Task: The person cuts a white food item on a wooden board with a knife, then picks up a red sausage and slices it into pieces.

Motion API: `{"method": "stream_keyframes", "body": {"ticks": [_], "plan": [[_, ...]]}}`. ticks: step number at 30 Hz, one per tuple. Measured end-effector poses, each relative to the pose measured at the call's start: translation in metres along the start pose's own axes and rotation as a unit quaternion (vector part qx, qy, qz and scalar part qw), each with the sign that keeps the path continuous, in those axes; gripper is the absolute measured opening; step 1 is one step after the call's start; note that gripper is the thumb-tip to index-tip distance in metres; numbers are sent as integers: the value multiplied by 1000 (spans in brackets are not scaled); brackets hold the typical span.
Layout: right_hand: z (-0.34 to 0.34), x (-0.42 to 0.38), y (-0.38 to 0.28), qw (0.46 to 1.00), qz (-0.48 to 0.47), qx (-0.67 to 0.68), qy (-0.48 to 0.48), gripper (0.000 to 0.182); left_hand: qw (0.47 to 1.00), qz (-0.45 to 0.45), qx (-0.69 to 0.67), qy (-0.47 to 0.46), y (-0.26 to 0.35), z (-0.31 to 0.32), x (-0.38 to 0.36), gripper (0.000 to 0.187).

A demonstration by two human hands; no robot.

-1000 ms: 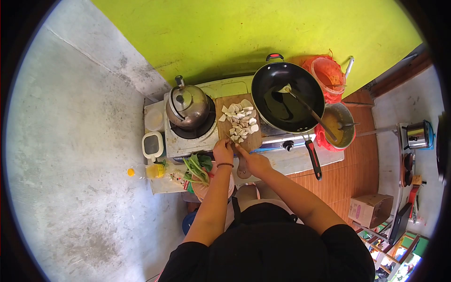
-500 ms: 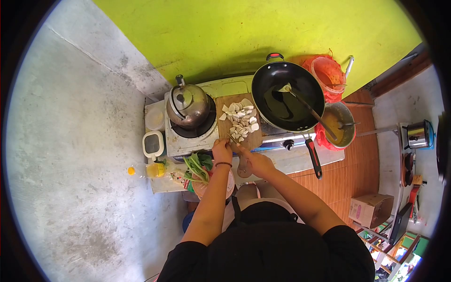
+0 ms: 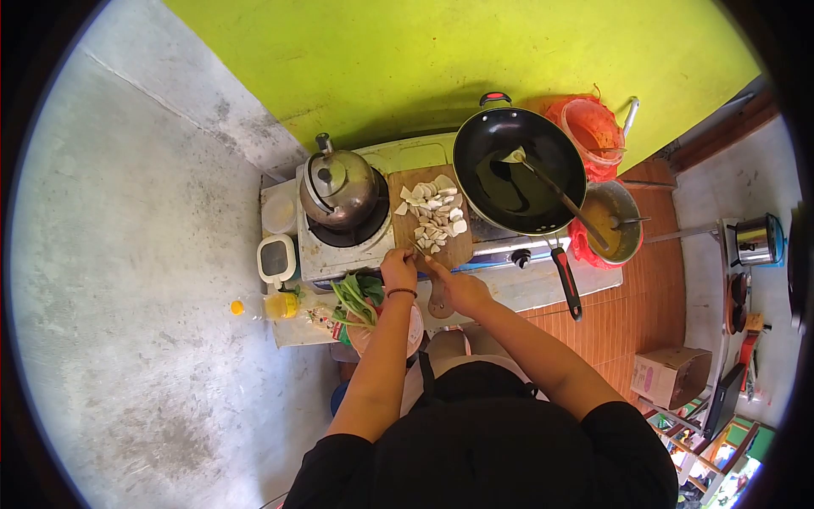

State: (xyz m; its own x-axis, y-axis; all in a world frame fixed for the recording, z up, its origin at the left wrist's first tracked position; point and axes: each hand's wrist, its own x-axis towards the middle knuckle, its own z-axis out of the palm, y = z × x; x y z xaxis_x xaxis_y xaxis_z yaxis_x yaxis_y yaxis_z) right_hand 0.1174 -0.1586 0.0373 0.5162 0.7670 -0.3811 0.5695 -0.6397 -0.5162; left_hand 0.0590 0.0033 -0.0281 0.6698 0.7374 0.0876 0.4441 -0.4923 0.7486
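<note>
A wooden cutting board with a rounded handle lies across the stove top, carrying a heap of white sliced pieces. My right hand is closed round a knife, whose thin blade points up and left over the board's near end. Close beside the blade, my left hand has its fingers bent and pressed together at the board's near left corner. Whatever those fingers pinch is too small or hidden to name. Below the left wrist, leafy greens rest on a round pinkish container.
A metal kettle stands on the left burner. On the right, a black wok holds oil and a spatula; its handle juts toward me. Further right are a pot of yellow liquid and a red-wrapped bucket. An oil bottle lies left.
Almost nothing differs. Both hands and the knife stay at the board's near end, with only a very slight shift; the white pieces look the same.
</note>
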Motion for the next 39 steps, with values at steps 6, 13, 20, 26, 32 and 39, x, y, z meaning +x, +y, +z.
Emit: {"method": "stream_keyframes", "body": {"ticks": [6, 13, 20, 26, 32, 39], "plan": [[4, 5, -1, 997, 1, -81, 1, 79, 1000, -25, -5, 3, 1, -1, -2, 14], [-1, 0, -2, 1000, 1, 15, 14, 74, 998, -57, -28, -8, 8, -6, -2, 11], [-8, -12, -5, 1000, 2, 22, 3, 67, 998, -37, -51, 17, -3, 0, -5, 14], [5, -5, -1, 1000, -6, -14, 3, 80, 998, -45, -40, 4, -4, 0, -4, 13], [-8, -5, -15, 995, 24, -92, -35, 84, 997, -72, -25, 3, 2, -4, -4, 14], [4, -5, -1, 1000, 13, -5, -4, 80, 993, -112, -30, -10, 4, -6, -1, 14]]}}
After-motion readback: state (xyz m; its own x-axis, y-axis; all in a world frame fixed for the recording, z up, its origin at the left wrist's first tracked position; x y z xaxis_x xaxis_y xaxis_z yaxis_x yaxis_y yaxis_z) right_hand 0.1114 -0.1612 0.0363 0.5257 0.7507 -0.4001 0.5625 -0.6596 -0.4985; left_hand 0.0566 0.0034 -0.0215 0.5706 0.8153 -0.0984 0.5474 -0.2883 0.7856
